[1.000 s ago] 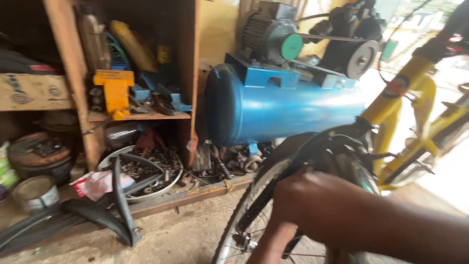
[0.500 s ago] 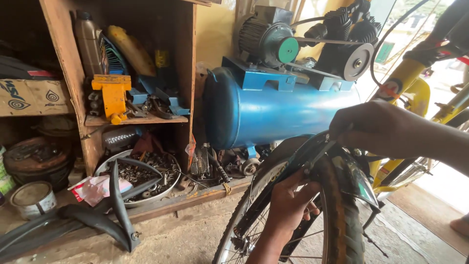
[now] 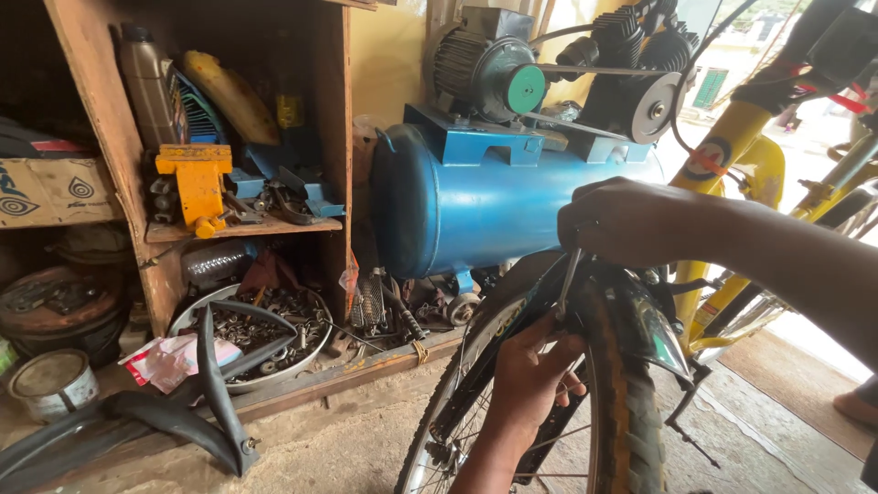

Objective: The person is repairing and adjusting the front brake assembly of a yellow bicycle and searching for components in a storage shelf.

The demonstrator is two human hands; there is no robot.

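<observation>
Your right hand (image 3: 631,224) comes in from the right, fisted around a slim metal tool (image 3: 567,279) whose shaft points down at the black mudguard (image 3: 640,320) over the bicycle wheel (image 3: 622,402); your left hand (image 3: 535,370) rises from below the mudguard, fingers curled against the wheel's near side, though I cannot tell what they pinch. Behind the wheel the blue compressor tank (image 3: 466,206) stands close, the yellow frame (image 3: 741,155) hems its right, and bare floor lies open left. The tyre is knobbly and dusty, the mudguard glossy.
</observation>
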